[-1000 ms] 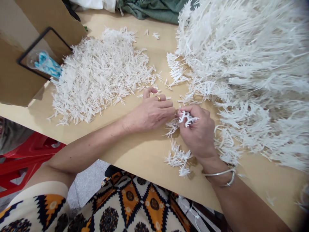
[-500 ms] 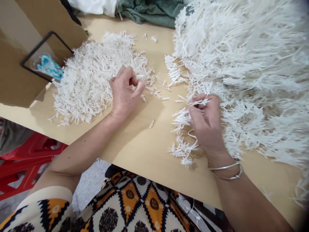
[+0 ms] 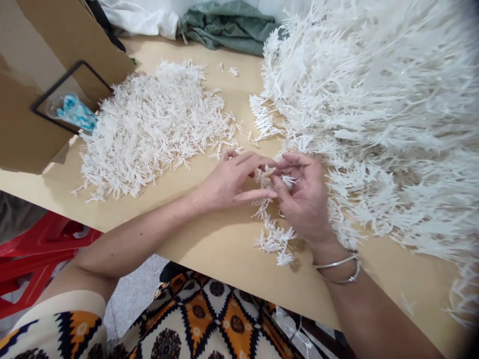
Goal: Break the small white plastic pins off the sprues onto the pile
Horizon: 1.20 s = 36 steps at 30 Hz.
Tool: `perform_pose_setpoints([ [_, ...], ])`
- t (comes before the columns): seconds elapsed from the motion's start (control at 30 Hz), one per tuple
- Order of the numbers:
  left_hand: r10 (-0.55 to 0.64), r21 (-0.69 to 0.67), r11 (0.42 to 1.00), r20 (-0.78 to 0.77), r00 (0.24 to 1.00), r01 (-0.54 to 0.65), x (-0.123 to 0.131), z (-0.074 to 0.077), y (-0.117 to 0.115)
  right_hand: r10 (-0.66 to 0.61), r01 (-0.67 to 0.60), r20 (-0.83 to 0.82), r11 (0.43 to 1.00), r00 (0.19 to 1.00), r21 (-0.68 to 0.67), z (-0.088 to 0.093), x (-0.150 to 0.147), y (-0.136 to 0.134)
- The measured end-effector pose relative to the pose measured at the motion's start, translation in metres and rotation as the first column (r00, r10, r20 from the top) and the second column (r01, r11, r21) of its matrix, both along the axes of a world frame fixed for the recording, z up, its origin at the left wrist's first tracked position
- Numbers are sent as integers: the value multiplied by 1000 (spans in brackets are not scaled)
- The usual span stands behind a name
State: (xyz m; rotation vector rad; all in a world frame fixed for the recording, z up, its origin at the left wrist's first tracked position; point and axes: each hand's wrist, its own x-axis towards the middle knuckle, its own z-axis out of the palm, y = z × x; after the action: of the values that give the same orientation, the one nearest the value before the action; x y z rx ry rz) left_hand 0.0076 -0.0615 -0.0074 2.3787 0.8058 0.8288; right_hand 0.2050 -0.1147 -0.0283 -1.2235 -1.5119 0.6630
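Note:
My right hand (image 3: pixel 305 194) pinches a small white feathery plastic sprig (image 3: pixel 288 180) between thumb and fingers, at the edge of a large pile of white branched plastic strands (image 3: pixel 381 129). Close against it, my left hand (image 3: pixel 243 179) reaches in from the left. Its thumb and forefinger are apart around the tips of the right fingers, and I see nothing held in it. Below the hands lie a few loose white sprigs (image 3: pixel 277 238). On the left spreads a heap of short separate white sprigs (image 3: pixel 157 124).
A cardboard box (image 3: pixel 22 99) stands at the left, by a black wire frame (image 3: pixel 62 82) and a clear cup with blue-and-white contents (image 3: pixel 77 112). Green cloth (image 3: pixel 228 25) and white cloth (image 3: pixel 142 20) lie along the table's back. A red stool (image 3: pixel 41 249) is below the left edge.
My left hand has moved right, from the edge of the heap of short sprigs to my right hand, and its fingers have opened. My right hand has shifted slightly left and turned.

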Motion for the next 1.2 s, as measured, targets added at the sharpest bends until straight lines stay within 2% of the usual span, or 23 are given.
perform_pose_setpoints([
  [0.1, -6, -61, 998, 81, 997, 11, 3, -4, 2, 21, -20, -48, 1000, 999, 14, 5, -1, -1],
  [0.23, 158, -261, 961, 250, 955, -91, -1, -7, 8, -43, 65, -191, 992, 981, 106, 12, 1, -2],
  [0.33, 224, -332, 936, 301, 927, -118, -4, -8, 10, -133, 151, -139, 980, 981, 127, 15, 3, -3],
  [0.43, 257, -309, 939, 348, 902, -148, -4, -7, 10, -172, 166, 50, 981, 984, 103, 14, 5, -4],
  [0.53, 295, -310, 934, 379, 877, -180, -4, -6, 10, -95, 78, 228, 994, 969, 80, 11, 5, -4],
  [0.6, 319, -324, 926, 391, 863, -195, -5, -6, 11, -35, 20, 279, 998, 960, 56, 9, 4, -3],
  [0.83, 312, -335, 929, 477, 822, -158, -4, -9, 15, 52, -69, 315, 997, 948, 43, 9, 4, -1],
  [0.93, 320, -344, 924, 452, 833, -168, -4, -10, 16, 52, -80, 351, 995, 935, 64, 12, 3, -1],
  [1.03, 310, -289, 937, 435, 845, -195, -3, -10, 16, 48, -83, 359, 993, 932, 84, 12, 2, -2],
  [1.1, 295, -226, 950, 412, 862, -217, -3, -9, 16, 66, -90, 319, 994, 945, 62, 10, 2, -4],
  [1.2, 295, -119, 955, 334, 895, -270, -6, -7, 15, 55, -53, 155, 998, 986, -18, 2, 2, -5],
])
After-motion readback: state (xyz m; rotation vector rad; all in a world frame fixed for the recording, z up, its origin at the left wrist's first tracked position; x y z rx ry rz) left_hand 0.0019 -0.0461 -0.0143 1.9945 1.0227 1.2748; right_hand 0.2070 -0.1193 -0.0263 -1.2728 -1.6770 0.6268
